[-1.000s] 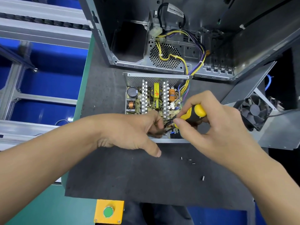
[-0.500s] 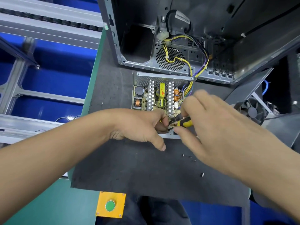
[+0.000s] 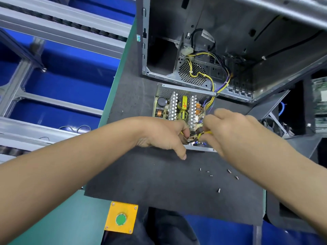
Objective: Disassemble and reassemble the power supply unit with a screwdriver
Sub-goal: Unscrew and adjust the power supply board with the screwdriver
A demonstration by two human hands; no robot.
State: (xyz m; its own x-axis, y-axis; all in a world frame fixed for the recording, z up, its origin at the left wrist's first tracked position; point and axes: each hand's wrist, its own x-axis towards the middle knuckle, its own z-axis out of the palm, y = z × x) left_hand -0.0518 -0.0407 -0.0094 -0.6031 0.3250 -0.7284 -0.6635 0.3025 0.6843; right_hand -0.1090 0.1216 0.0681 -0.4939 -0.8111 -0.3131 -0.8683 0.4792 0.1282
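Your right hand [image 3: 235,131] grips the yellow screwdriver [image 3: 203,133] over the open power supply unit [image 3: 178,110]. Your left hand [image 3: 164,135] curls at the tip; whether it pinches anything, I cannot tell. Loose screws [image 3: 219,190] lie near.

Loose screws [image 3: 218,190] on the dark mat [image 3: 159,183]: six, near right. Opened power supply unit [image 3: 178,110]: one, with two finned heatsinks [image 3: 173,108]. Computer case [image 3: 230,41]: one, far. Green push-button [image 3: 121,219]: one, near.

A dark grey foam mat [image 3: 159,183] is laid over a green bench top [image 3: 74,218]. Yellow, purple and black wires [image 3: 211,85] are seen above a yellowish circuit board [image 3: 184,110] with silver heat sinks. A yellow box with a green button [image 3: 121,218] is seen below.
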